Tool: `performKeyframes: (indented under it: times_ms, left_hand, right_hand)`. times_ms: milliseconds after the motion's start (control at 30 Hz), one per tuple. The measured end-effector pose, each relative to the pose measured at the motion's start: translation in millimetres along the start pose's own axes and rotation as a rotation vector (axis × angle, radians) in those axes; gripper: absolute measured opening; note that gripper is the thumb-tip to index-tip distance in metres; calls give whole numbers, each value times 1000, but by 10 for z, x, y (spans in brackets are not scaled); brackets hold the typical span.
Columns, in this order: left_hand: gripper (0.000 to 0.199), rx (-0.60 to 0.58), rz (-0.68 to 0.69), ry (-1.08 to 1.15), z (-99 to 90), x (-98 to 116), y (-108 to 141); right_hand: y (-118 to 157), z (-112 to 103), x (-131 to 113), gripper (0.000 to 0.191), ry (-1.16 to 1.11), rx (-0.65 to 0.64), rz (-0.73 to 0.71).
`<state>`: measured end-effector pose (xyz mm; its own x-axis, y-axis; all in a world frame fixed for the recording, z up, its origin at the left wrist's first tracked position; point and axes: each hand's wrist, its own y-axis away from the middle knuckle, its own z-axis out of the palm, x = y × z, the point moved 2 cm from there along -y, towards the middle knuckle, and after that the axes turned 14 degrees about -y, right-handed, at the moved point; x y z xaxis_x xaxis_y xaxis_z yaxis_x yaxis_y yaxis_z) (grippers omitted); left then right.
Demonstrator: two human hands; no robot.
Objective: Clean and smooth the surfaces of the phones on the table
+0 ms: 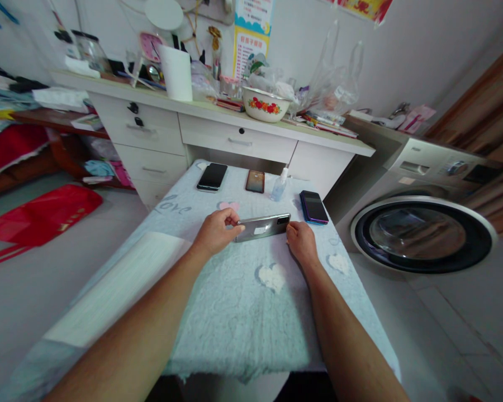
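Observation:
A silver smartphone is held sideways between my two hands, its shiny back with the dark camera block facing me. My left hand pinches its left end between thumb and fingers. At the right end, beside the camera block, my right hand grips it with curled fingers. Beyond the phone, on the cloth-covered table, lie a black phone, a small brownish phone-like slab and a dark phone with a purple-blue edge. A clear spray bottle stands among them.
A white cloth strip lies along the table's left side. Behind stands a white desk carrying a flowered enamel bowl, a paper roll and plastic bags. A washing machine is at right; a red bag lies at left.

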<state>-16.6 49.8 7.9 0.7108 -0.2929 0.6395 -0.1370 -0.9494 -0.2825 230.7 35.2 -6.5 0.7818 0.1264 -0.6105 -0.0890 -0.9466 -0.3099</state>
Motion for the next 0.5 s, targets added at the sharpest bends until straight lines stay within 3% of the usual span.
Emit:
performKeyframes:
  times_ms: [500]
  left_hand:
    - [12,-4,2,-8,-30,34,4]
  right_hand:
    - [-1,9,17,29,-61,-14,43]
